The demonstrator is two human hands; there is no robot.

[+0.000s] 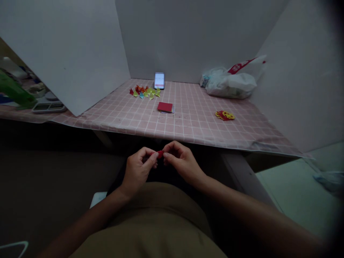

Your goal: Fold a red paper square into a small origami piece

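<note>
Between my two hands, just in front of the table's near edge and above my lap, is a small folded piece of red paper point(160, 154). My left hand point(138, 166) pinches its left side with thumb and fingertips. From the other side, my right hand point(182, 161) pinches the right end, thumb against forefinger. Fingertips cover much of the piece, so its exact shape is hard to make out. On the table beyond lies a stack of square paper point(165, 106) with a red sheet on top. Farther back sit several small folded paper figures point(145, 91) in red, orange, yellow and blue.
A phone point(159, 81) stands upright at the back of the pink checked table point(188, 125). Red and yellow cut-out pieces point(225, 115) lie at the right, before a white plastic bag point(231, 84). White panels point(188, 39) enclose the table; a scale point(49, 106) sits at far left.
</note>
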